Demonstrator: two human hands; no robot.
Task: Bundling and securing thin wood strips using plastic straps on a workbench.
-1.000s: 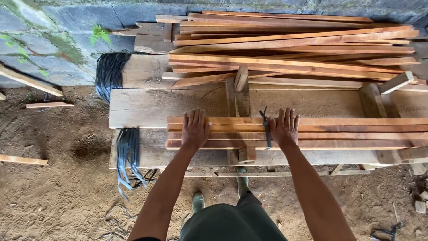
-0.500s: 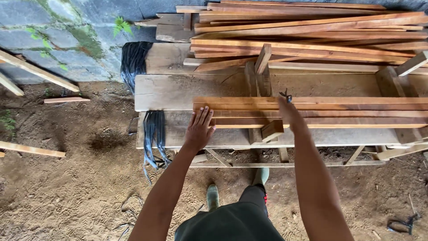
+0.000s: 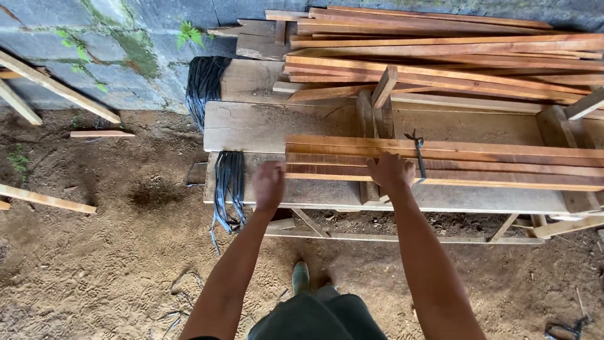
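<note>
Here, a bundle of reddish slats [image 3: 478, 164] is lain across a plank worktop [image 3: 264, 126], seen from the head camera.

The bundle's long axis is run left to right, its squared ends pointed left. The right hand [image 3: 390, 173] is laid on the slats near a dark tie [image 3: 416, 151], its fingers spread flat rather than clenched. The left hand [image 3: 269, 184] is blurred at the slat ends; its grip cannot be told. Black straps [image 3: 228, 182] are draped over the worktop's edge, and more loose slats [image 3: 440, 56] are piled behind.
</note>
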